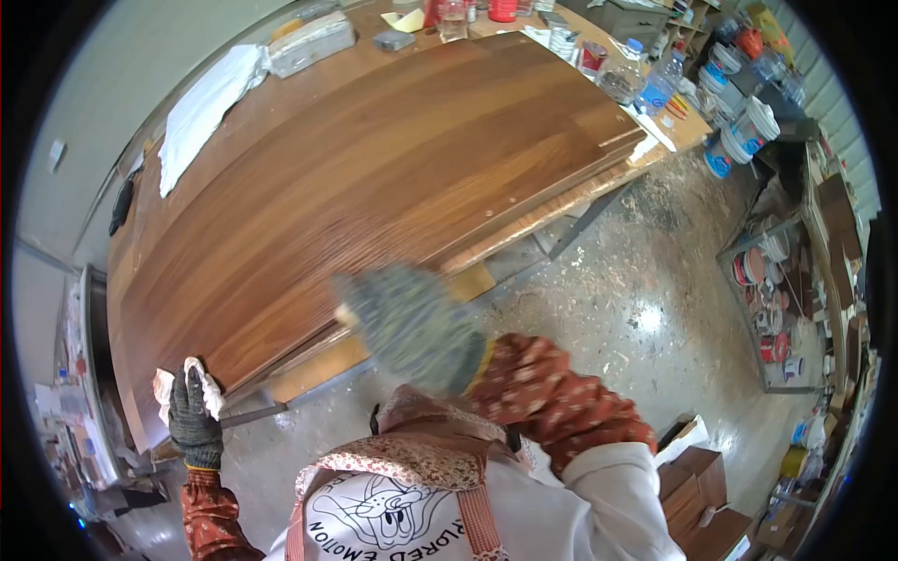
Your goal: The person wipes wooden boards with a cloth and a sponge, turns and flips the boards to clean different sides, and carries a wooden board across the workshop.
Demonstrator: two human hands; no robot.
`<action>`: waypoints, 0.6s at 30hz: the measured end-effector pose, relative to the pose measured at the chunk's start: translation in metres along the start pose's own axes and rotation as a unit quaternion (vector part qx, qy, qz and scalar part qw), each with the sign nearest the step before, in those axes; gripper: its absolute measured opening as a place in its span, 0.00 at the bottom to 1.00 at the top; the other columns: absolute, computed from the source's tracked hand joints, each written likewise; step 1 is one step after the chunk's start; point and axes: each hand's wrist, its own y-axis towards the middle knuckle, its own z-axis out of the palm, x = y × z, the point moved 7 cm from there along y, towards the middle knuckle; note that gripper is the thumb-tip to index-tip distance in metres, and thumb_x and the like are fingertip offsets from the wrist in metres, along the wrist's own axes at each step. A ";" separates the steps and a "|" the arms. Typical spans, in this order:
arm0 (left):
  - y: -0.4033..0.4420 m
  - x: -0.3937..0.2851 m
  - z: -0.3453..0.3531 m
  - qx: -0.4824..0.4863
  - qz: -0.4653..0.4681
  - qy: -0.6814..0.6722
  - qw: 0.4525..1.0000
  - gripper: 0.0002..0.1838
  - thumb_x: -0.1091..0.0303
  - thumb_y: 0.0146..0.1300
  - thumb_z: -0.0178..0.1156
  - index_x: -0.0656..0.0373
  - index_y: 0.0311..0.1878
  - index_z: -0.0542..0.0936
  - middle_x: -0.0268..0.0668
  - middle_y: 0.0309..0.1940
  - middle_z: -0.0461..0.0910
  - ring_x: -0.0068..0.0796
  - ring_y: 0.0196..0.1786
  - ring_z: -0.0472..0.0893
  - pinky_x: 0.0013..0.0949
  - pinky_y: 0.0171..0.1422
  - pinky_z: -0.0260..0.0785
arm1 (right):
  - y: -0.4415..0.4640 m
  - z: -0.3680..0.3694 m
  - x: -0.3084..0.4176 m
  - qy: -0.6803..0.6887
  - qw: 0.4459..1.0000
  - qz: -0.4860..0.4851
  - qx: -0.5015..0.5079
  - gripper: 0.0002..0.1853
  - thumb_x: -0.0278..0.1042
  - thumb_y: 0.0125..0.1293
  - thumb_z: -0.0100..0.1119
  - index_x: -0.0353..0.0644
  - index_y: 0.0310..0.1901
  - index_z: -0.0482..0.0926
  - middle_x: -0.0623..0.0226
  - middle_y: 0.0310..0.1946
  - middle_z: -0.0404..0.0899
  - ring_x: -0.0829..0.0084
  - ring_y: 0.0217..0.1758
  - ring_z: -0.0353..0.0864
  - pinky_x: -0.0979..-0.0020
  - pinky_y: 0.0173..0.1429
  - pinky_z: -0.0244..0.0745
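A large brown wood-grain panel (pixel 374 168) lies on the workbench, its long near edge running in front of me. My left hand (pixel 194 421), in a dark grey knit glove, presses a crumpled white cloth (pixel 211 391) at the panel's near left corner. The cloth shows on both sides of the fingers. My right hand (pixel 412 327), in a grey-green knit glove, is smeared by motion near the middle of the panel's near edge. Something small and pale (pixel 347 316) shows by its fingertips; I cannot make out what it is, nor how the fingers are set.
Along the bench's far side lie a white cloth (pixel 210 98) and a pale wrapped block (pixel 311 45). Plastic bottles (pixel 659 84) stand at its right end. Paint buckets (pixel 748 131) sit beyond, and a rack of cans (pixel 772 309) stands right. Brown boards (pixel 697 496) lie low at right.
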 end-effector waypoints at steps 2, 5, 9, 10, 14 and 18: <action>-0.002 0.002 0.002 -0.003 0.005 0.004 1.000 0.31 0.74 0.56 0.54 0.56 0.67 0.67 0.43 0.62 0.72 0.43 0.64 0.71 0.40 0.67 0.63 | -0.001 0.001 -0.002 -0.036 0.999 -0.010 -0.023 0.13 0.35 0.61 0.52 0.42 0.46 0.73 0.62 0.32 0.76 0.60 0.34 0.76 0.56 0.42 0.71; -0.003 0.006 0.001 0.006 -0.002 0.002 1.000 0.31 0.73 0.57 0.54 0.57 0.68 0.66 0.45 0.62 0.71 0.46 0.64 0.71 0.43 0.68 0.62 | -0.013 -0.034 -0.071 -0.035 0.998 0.019 -0.047 0.12 0.36 0.60 0.54 0.43 0.45 0.75 0.61 0.33 0.76 0.61 0.35 0.76 0.56 0.42 0.72; -0.001 -0.001 0.003 0.004 -0.017 0.022 1.000 0.33 0.75 0.56 0.55 0.56 0.68 0.65 0.46 0.62 0.70 0.47 0.63 0.71 0.44 0.68 0.62 | -0.045 -0.125 -0.199 -0.267 0.941 0.171 -0.121 0.14 0.43 0.66 0.53 0.42 0.45 0.77 0.59 0.37 0.78 0.58 0.41 0.77 0.58 0.45 0.73; -0.001 -0.006 0.000 -0.002 -0.018 0.027 0.999 0.33 0.76 0.55 0.56 0.56 0.68 0.65 0.46 0.62 0.70 0.48 0.63 0.71 0.45 0.67 0.62 | -0.049 -0.144 -0.219 -0.256 0.925 0.229 -0.165 0.15 0.45 0.67 0.53 0.42 0.46 0.77 0.60 0.36 0.78 0.60 0.40 0.77 0.59 0.45 0.73; 0.014 -0.041 -0.016 -0.009 -0.011 0.030 0.999 0.35 0.80 0.52 0.56 0.54 0.67 0.66 0.48 0.61 0.70 0.49 0.63 0.71 0.46 0.67 0.62 | -0.044 -0.116 -0.198 -0.218 0.957 0.164 -0.094 0.16 0.43 0.64 0.57 0.40 0.47 0.77 0.59 0.37 0.78 0.63 0.40 0.78 0.60 0.44 0.75; 0.044 -0.105 -0.034 -0.017 0.044 0.003 0.999 0.35 0.81 0.51 0.54 0.55 0.66 0.67 0.49 0.61 0.70 0.51 0.63 0.70 0.48 0.66 0.62 | -0.034 -0.031 -0.085 0.055 0.995 0.063 0.054 0.17 0.40 0.64 0.54 0.40 0.51 0.75 0.59 0.40 0.77 0.63 0.46 0.78 0.57 0.54 0.73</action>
